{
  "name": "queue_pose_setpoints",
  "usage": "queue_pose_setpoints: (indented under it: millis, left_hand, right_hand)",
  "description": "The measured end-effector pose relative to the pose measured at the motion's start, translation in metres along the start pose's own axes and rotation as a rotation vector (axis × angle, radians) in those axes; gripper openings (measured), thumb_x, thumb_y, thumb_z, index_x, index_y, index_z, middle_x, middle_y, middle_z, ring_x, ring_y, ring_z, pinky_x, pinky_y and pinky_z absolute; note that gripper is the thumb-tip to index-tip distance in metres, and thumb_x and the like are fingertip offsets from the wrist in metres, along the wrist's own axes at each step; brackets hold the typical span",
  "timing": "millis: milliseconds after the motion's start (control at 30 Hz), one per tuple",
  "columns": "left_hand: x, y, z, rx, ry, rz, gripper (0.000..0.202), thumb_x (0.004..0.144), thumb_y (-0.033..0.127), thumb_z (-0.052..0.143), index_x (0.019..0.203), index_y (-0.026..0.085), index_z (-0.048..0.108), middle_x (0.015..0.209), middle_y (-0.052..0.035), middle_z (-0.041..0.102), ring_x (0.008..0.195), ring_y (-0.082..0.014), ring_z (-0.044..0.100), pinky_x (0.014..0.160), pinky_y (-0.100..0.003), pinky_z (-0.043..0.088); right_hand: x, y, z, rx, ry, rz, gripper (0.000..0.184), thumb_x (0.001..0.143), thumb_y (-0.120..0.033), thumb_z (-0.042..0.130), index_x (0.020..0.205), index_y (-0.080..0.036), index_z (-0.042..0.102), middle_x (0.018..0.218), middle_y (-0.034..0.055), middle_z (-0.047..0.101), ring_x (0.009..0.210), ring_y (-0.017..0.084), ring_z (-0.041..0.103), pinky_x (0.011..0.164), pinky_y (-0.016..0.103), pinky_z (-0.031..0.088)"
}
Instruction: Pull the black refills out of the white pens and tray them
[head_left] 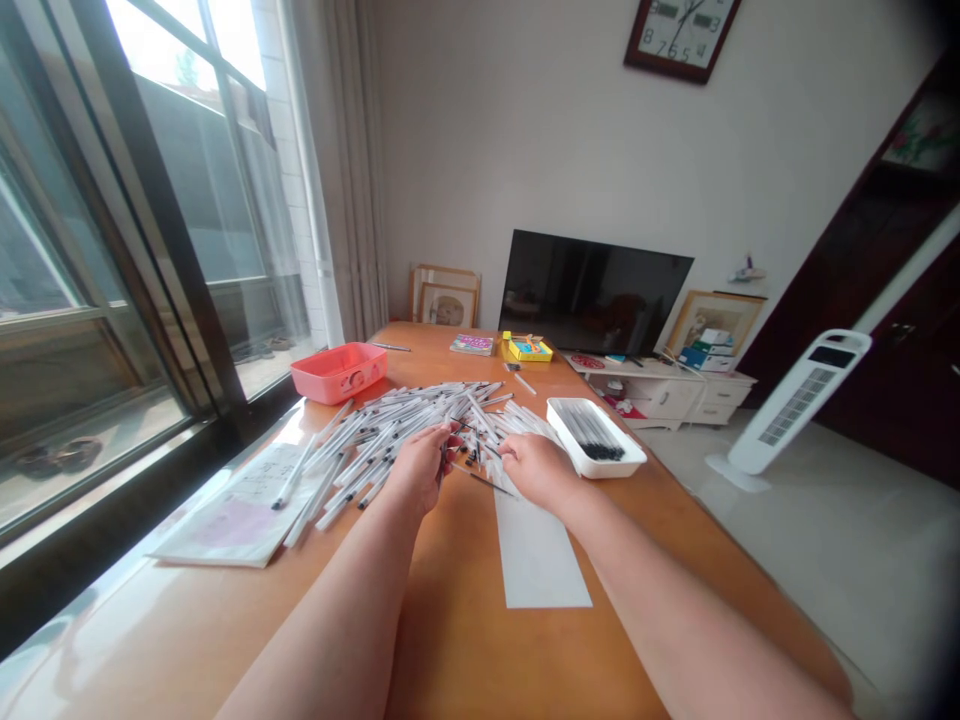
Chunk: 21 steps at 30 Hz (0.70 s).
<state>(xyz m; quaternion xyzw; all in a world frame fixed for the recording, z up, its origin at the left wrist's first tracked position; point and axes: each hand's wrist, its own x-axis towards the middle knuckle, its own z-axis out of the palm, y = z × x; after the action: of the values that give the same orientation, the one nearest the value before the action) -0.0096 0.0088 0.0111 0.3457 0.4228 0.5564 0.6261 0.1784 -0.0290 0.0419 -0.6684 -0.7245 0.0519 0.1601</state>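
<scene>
Head view, sole camera: worn on the person's head, it is looking forward and down across the table [465,650], wide-angled, centring on the heap of pens [390,425] close by; it is also taking in the window [112,250] at left and the television [592,295] against the far wall

Your left hand [424,465] covers part of the pen pile [375,430]. Its fingertips curl out of sight, so a grip on any pen cannot be confirmed. Your right hand [536,468] shows only its back, and contact with the thin dark rod [487,480] beside it cannot be told. Both forearms run off the bottom edge. Contents of the white tray [609,466] are too small to identify beyond thin pieces with dark ends. Print on the sheet [240,510] at the left of the desk [465,645] is unreadable. The wall clock [681,35] is cut by the top edge.
</scene>
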Motion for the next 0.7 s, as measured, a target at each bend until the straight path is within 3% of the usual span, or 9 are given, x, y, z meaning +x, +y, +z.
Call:
queue_pose_setpoints:
  millis: [300,700]
  left_hand:
    - [-0.001,0.003,-0.001,0.006,0.039,-0.027,0.03,0.075,0.029,0.071,0.1,0.013,0.072,0.082,-0.0059,0.066,0.054,-0.0068,0.053,0.046,-0.018,0.037]
    - [-0.007,0.011,0.002,-0.005,0.055,-0.046,0.027,0.073,0.026,0.074,0.097,0.013,0.071,0.079,-0.0054,0.066,0.052,-0.0068,0.053,0.045,-0.019,0.034]
  right_hand:
    - [0.029,-0.022,0.017,-0.056,-0.081,-0.074,0.029,0.087,-0.028,0.055,0.108,-0.035,0.074,0.106,0.003,0.075,0.094,0.023,0.067,0.072,0.028,0.041]
    - [0.051,-0.027,0.038,-0.083,-0.098,-0.145,0.012,0.079,-0.025,0.067,0.088,-0.026,0.074,0.094,0.0065,0.073,0.085,0.022,0.066,0.07,0.028,0.042]
